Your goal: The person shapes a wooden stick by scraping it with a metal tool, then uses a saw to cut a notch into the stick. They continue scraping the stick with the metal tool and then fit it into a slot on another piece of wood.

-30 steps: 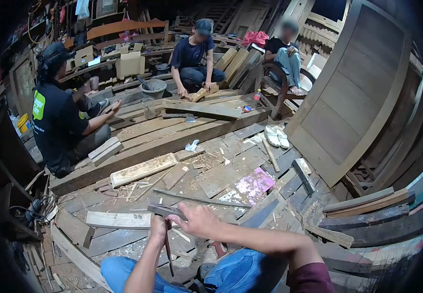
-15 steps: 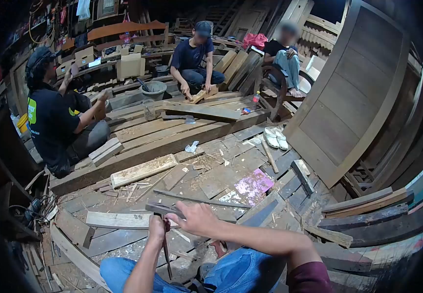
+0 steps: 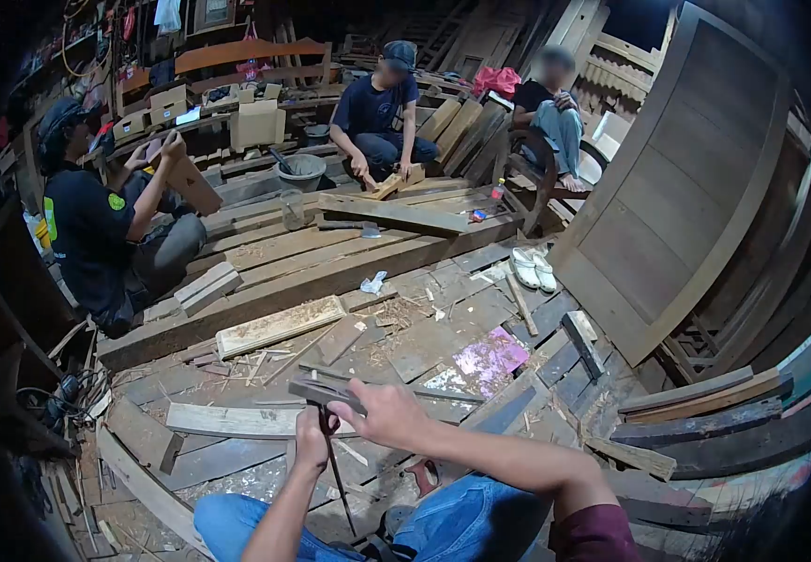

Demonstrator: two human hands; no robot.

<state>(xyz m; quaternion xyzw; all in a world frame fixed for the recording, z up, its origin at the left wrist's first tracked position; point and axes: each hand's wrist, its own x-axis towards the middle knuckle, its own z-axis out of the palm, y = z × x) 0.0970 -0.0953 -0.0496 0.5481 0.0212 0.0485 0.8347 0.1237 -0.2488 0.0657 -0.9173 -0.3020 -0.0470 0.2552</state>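
My left hand (image 3: 312, 440) is closed at the upper end of a long, thin dark tool (image 3: 340, 487), which slants down between my knees; its kind is unclear. A short grey-brown bar (image 3: 324, 392) lies across the top of that fist. My right hand (image 3: 385, 413) grips the bar's right end, fingers wrapped over it. Behind both hands, a pale curved board (image 3: 232, 421) rests on the floor. A saw with a reddish handle (image 3: 423, 478) lies near my right knee.
One person (image 3: 96, 225) holds a cardboard piece (image 3: 186, 183) at left. Another person (image 3: 382, 122) works on wood at the back; a third (image 3: 555, 122) sits right. A hatchet (image 3: 368, 230) lies on the beams. A large panelled door (image 3: 672, 187) leans right, near white clogs (image 3: 534, 270).
My hands, the bar and the thin tool have shifted slightly right and up in view. The person at left has raised a cardboard piece; the seated person at right has lifted a hand.
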